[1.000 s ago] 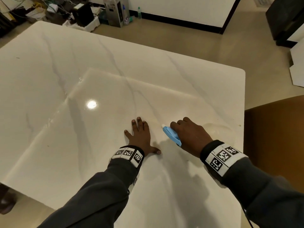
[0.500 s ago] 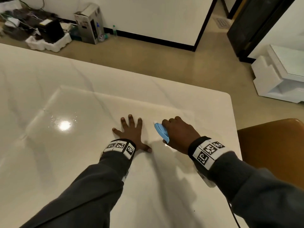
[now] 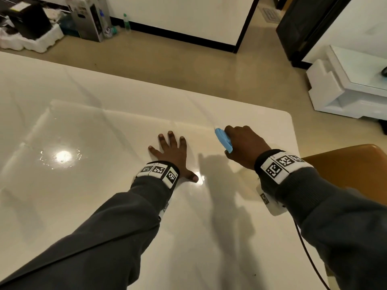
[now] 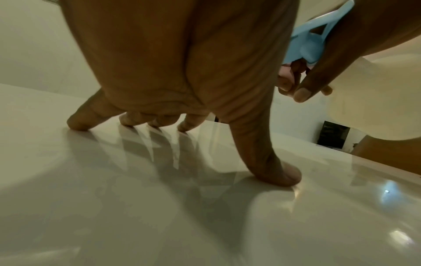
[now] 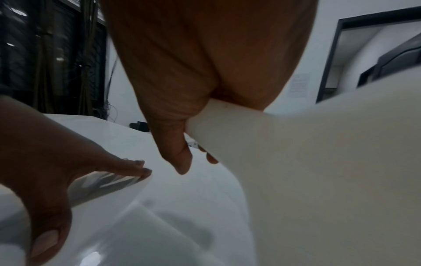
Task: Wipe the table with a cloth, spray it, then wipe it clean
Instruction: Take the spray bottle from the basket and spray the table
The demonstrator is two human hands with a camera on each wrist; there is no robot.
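My left hand (image 3: 170, 148) lies flat on the glossy white marble table (image 3: 83, 122), fingers spread and straight; the left wrist view shows its fingertips (image 4: 284, 174) pressing on the surface. To its right, my right hand (image 3: 245, 145) grips a spray bottle with a light blue trigger head (image 3: 223, 140), held just above the table near the right edge. The bottle's pale body (image 5: 318, 162) fills the right wrist view, with my fingers curled round its neck. No cloth is in view.
An orange-brown chair (image 3: 345, 170) stands at the table's right side. White foam-packed furniture (image 3: 345, 86) sits on the floor beyond it. Boxes and clutter (image 3: 88, 17) line the far wall. Droplets (image 3: 62, 158) glint around a light reflection on the left.
The right hand with the spray bottle has moved slightly right and away from the left hand. The left hand stays flat on the table. The head view has tilted up.
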